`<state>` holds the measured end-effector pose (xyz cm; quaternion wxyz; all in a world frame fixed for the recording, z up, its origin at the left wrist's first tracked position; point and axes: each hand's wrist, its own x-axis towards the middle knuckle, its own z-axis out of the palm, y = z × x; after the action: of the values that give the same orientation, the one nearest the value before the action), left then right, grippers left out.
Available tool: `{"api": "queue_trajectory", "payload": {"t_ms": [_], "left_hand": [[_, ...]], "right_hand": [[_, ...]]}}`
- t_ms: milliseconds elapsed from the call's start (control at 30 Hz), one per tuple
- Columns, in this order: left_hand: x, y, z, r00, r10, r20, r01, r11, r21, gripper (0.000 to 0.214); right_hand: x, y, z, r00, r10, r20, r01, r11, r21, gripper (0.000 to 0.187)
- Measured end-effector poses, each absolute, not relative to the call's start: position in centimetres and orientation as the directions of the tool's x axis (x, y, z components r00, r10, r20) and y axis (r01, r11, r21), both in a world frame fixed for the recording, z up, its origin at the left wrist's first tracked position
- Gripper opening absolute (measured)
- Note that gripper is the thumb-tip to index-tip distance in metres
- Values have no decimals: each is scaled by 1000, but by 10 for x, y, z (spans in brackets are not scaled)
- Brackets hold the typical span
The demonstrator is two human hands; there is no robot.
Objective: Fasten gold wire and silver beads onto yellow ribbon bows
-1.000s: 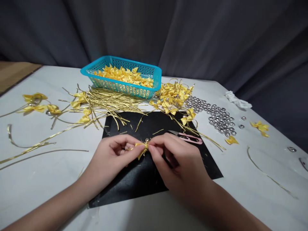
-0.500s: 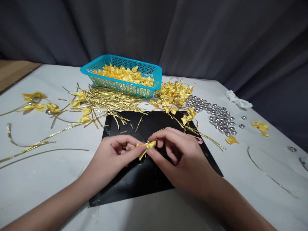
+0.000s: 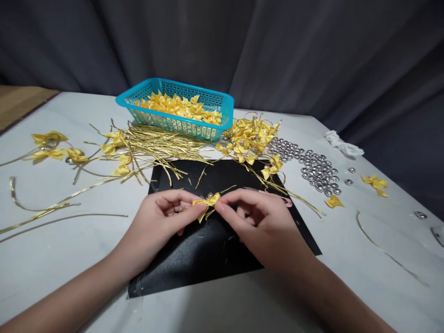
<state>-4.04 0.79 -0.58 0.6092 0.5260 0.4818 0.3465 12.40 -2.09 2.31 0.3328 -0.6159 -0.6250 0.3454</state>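
Observation:
Between my two hands is a small yellow ribbon bow (image 3: 207, 202), held above a black mat (image 3: 194, 259). My left hand (image 3: 163, 212) pinches the bow's left side between thumb and forefinger. The right side is pinched the same way by my right hand (image 3: 262, 217). A small silvery bead appears at the top of the bow's middle, partly hidden by the ribbon. A pink-handled tool (image 3: 286, 201) lies on the mat behind my right hand, most of it covered.
A turquoise basket (image 3: 227, 111) of yellow bows stands at the back. Before it lie gold cords (image 3: 166, 144). Right of it are a heap of finished-looking bows (image 3: 251, 134) and silver beads (image 3: 317, 171). Loose bows (image 3: 52, 148) lie left; a crumpled white piece (image 3: 343, 144) lies far right.
My right fingers have shifted from the bow's middle to its right end. The bow has moved slightly left and up, and more of it shows between my hands.

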Motion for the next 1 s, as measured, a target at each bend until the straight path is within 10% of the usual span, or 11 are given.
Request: {"api": "queue_trajectory", "payload": {"t_ms": [133, 433, 700, 1000], "left_hand": [[-39, 8, -3, 291, 930, -225, 113, 200, 973, 14], [-38, 3, -5, 379, 894, -238, 228, 159, 961, 14], [-35, 3, -3, 385, 887, -254, 291, 145, 946, 20], [-37, 3, -6, 397, 886, -239, 285, 128, 950, 23]], "right_hand": [[128, -26, 19, -224, 926, 304, 700, 370, -611, 13], [131, -30, 22, -512, 833, 210, 782, 553, -288, 23], [129, -25, 16, -308, 904, 297, 653, 428, -625, 12], [123, -23, 19, -133, 988, 76, 567, 139, -812, 7]]}}
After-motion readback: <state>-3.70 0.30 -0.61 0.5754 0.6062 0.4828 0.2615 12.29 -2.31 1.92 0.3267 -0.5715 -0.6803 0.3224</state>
